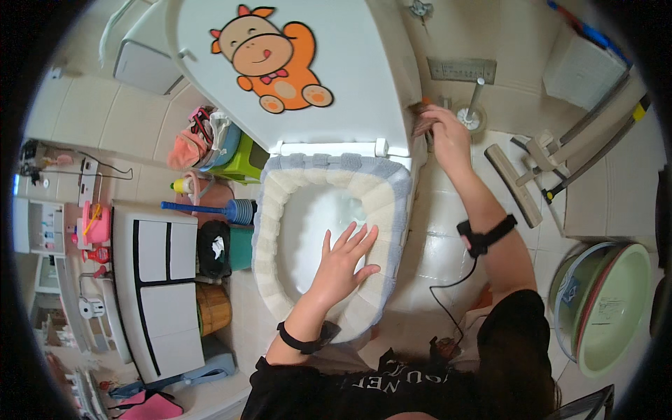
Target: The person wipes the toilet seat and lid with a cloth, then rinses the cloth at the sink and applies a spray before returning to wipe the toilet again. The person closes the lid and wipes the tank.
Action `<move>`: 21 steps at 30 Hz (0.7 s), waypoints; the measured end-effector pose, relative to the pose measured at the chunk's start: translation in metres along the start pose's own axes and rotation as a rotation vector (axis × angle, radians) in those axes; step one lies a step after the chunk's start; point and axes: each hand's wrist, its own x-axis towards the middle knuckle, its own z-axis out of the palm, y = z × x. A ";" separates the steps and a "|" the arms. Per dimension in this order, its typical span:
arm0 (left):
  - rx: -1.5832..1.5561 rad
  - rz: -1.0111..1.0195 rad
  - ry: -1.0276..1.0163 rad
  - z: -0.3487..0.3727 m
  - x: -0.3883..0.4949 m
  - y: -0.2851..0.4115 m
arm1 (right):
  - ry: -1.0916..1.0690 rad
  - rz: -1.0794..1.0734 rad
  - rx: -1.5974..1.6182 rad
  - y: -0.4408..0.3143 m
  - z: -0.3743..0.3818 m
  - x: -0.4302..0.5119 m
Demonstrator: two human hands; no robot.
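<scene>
A white toilet bowl [315, 231] lies before me, its seat wrapped in a knitted cream-and-grey cover [386, 226]. The white lid [362, 58] is raised and bears a cartoon cow sticker [275, 63]. My left hand [341, 268] is over the bowl and the right part of the cover, fingers spread and holding nothing; whether it touches the cover I cannot tell. At the right side of the raised lid, my right hand [449, 136] holds a brown cloth [423, 123] against the white toilet surface. Its fingers partly hide the cloth.
A toilet brush [475, 102] stands just beyond my right hand, with a mop [517, 186] further right. Green basins [617, 315] lean at far right. Left of the toilet are a blue plunger [226, 210], a black-lined bin [214, 249] and a white cabinet [168, 310].
</scene>
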 end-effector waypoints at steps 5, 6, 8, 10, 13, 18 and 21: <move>-0.057 -0.004 0.034 0.009 -0.004 -0.007 | 0.399 -0.756 -0.132 -0.094 -0.002 0.001; -0.068 -0.001 0.028 0.010 -0.004 -0.009 | 0.396 -0.918 -0.201 -0.111 0.003 0.012; -0.055 0.017 0.039 0.013 -0.005 -0.011 | 0.293 -1.061 -0.456 -0.135 0.020 0.041; -0.062 0.016 0.034 0.015 -0.006 -0.013 | 0.331 -1.078 -0.687 -0.136 0.033 0.051; -0.095 0.022 0.032 0.016 -0.006 -0.016 | 0.175 -1.025 -0.839 -0.106 0.052 0.031; -0.080 0.053 -0.008 0.017 -0.009 -0.022 | -0.255 -0.892 -0.893 -0.067 0.084 -0.019; -0.065 0.068 -0.028 0.016 -0.012 -0.025 | -0.327 -0.900 -0.714 -0.092 0.119 -0.009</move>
